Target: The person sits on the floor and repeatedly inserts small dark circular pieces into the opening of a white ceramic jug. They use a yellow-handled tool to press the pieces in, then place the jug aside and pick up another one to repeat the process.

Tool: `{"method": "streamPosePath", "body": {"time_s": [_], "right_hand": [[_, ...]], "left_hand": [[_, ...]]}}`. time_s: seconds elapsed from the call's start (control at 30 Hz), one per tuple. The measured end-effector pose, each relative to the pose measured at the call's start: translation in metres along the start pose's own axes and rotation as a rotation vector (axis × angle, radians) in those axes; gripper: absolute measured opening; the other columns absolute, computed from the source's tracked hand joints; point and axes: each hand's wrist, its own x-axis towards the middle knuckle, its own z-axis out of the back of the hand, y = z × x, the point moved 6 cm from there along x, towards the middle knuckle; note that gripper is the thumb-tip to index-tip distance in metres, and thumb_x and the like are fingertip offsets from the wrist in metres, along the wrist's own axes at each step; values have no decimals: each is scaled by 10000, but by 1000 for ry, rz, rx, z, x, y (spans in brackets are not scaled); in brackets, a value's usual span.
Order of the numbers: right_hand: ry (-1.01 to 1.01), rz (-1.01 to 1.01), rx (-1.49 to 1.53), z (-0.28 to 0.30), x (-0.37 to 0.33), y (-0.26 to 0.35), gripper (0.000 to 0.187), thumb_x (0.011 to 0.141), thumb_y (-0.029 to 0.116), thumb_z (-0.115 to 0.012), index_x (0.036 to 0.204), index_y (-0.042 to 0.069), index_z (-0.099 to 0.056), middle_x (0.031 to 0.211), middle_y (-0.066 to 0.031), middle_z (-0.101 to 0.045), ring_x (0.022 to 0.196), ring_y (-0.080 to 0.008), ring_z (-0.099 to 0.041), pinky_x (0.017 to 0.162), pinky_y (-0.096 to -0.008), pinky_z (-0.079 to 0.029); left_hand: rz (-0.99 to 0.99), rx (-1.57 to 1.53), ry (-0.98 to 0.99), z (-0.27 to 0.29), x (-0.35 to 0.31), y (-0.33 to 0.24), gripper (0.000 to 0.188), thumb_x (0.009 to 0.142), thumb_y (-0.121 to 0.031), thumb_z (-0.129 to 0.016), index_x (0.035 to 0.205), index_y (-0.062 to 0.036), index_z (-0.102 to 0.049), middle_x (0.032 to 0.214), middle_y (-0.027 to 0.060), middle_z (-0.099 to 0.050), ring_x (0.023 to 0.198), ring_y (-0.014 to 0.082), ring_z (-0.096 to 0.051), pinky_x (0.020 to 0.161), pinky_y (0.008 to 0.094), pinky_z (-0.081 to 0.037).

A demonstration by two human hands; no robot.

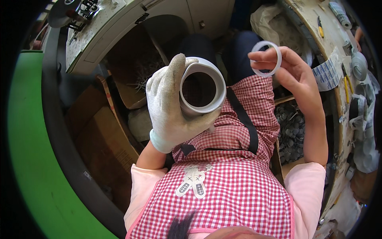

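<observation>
My left hand (168,103), in a pale work glove, is wrapped round a light grey cylindrical cup (219,89) whose round opening faces up at me. The inside of the cup is dark, and its lower part is hidden. To the right of it, my bare right hand (293,71) holds a thin translucent white ring (277,63). Its fingers reach through the ring and the thumb lies near its lower edge. The ring and the cup are apart, both above my lap and the red checked apron (238,171).
A belt with a green surface (24,139) runs along the left. Below the right arm stands a box of grey discs (290,131). The right-hand workbench (332,40) bears yellow-handled pliers (347,83), a cutter knife (320,26) and a sheet of blue labels (327,75). Cardboard boxes (107,139) stand at left.
</observation>
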Motion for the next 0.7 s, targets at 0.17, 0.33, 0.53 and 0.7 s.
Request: {"method": "streamPosePath", "body": {"time_s": [0.17, 0.33, 0.53, 0.7], "right_hand": [[252, 96, 16, -53, 0, 36, 423, 971, -18, -628, 1392, -37, -601, 1281, -193, -708, 1063, -270, -749, 884, -352, -621], [346, 334, -703, -88, -9, 50, 338, 782, -16, -692, 1116, 36, -690, 1186, -152, -704, 906, -317, -740, 727, -327, -614], [368, 392, -1138, -115, -14, 41, 358, 783, 145, -707, 1118, 19, -700, 1162, -162, -705, 815, -234, -733, 623, -299, -601], [626, 446, -1076, -115, 3, 30, 232, 763, 132, -712, 983, 59, -727, 955, -106, -727, 769, -234, -727, 600, -323, -581]], "left_hand": [[-8, 78, 47, -3, 2, -7, 1100, 599, -270, -954, 1524, 14, -432, 1285, 118, -673, 1151, 302, -644, 999, 451, -445], [-79, 121, 99, -9, 1, -19, 1059, 607, -311, -949, 1488, 31, -472, 1284, 141, -669, 1180, 330, -642, 1010, 463, -465], [-99, 117, 96, -14, -1, -20, 948, 644, -317, -943, 1428, 33, -544, 1342, 161, -651, 1245, 353, -621, 1070, 482, -457], [-96, 75, 93, -11, -5, -16, 981, 617, -328, -960, 1431, 28, -545, 1335, 134, -663, 1230, 328, -630, 1067, 479, -450]]}}
